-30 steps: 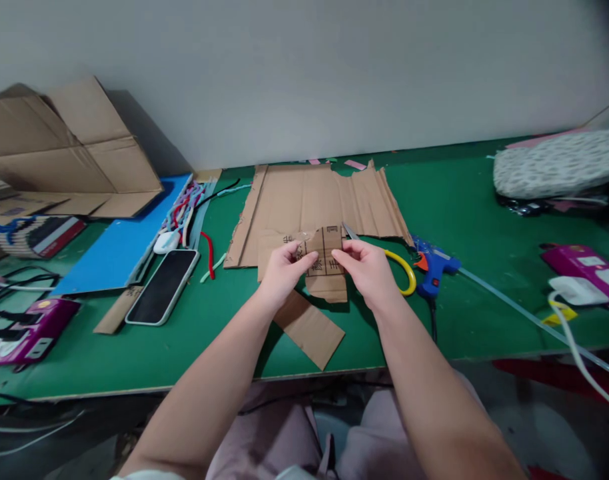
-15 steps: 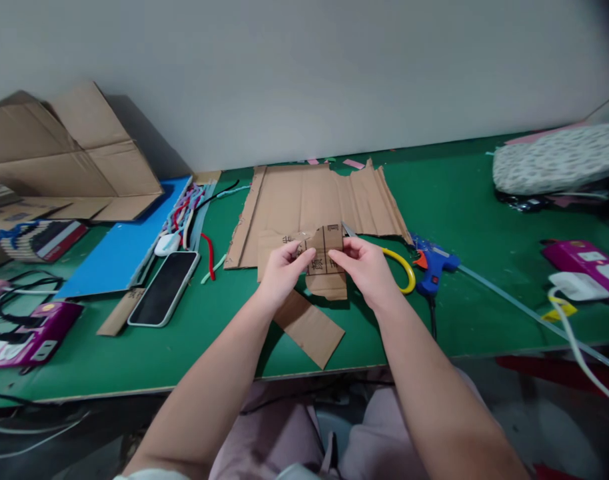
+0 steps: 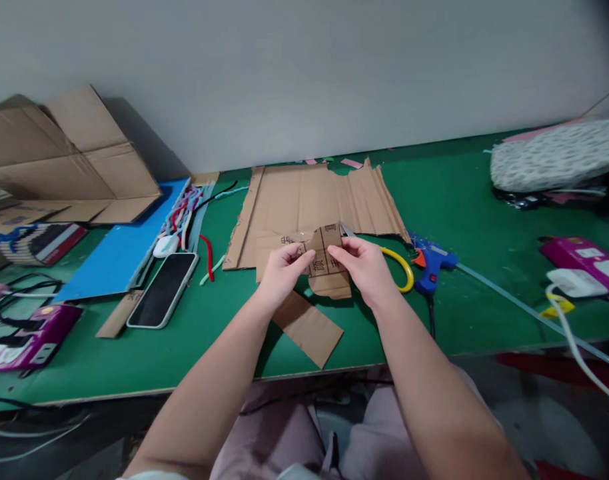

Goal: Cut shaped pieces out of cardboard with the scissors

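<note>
Both hands pinch a small piece of cardboard (image 3: 329,267) with black printed characters, held just above the table. My left hand (image 3: 284,270) grips its left edge between thumb and fingers. On the right edge, my right hand (image 3: 362,267) has the same closed grip. Below them a plain cardboard strip (image 3: 312,328) lies flat. Behind the hands rests a large torn cardboard sheet (image 3: 299,197). Scissors with a yellow handle (image 3: 407,270) lie partly hidden behind my right hand, their blade tip showing above it.
A blue glue gun (image 3: 429,267) with a long glue stick (image 3: 509,300) lies at right. Left are a phone (image 3: 163,290), a red pipe cleaner (image 3: 207,257), a blue board (image 3: 114,260) and folded cardboard (image 3: 74,153). Purple power strips (image 3: 39,340) sit at both sides of the green table (image 3: 194,360).
The printed cardboard piece has tilted slightly, its lower end swinging a little to the right. Both hands keep their hold on it. The whole view has shifted very slightly.
</note>
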A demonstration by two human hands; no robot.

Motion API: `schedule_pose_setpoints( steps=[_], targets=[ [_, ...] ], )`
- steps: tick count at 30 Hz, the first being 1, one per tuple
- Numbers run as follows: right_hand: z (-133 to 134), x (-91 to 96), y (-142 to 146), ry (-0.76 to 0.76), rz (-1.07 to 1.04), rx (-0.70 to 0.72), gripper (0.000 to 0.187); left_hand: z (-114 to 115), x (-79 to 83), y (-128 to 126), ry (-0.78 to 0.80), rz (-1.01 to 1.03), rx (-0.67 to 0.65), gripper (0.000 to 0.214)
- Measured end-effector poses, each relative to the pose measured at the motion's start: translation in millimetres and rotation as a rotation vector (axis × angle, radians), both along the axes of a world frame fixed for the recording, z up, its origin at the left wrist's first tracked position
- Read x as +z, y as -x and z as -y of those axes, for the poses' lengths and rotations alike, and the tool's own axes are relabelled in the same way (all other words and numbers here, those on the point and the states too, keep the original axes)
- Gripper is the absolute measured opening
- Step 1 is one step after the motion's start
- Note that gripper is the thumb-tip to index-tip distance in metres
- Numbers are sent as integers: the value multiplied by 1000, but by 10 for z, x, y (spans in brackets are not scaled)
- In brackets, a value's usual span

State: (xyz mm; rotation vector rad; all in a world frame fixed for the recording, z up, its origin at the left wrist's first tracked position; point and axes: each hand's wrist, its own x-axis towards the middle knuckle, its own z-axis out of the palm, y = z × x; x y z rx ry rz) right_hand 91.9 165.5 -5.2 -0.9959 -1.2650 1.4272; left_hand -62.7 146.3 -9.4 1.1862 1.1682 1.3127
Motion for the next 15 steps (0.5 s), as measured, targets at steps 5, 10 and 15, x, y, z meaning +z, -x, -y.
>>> schedule_pose_setpoints(
  steps=[5, 10, 15],
  targets=[
    [18, -18, 38, -13, 76, -26, 12, -2, -25, -7, -13, 8, 16, 21],
    [19, 0, 47, 30, -27, 9, 13, -7, -4, 14, -24, -10, 30, 17],
    [-9, -11, 24, 6, 5, -29, 12, 2, 0, -1, -23, -11, 26, 17]
  ],
)
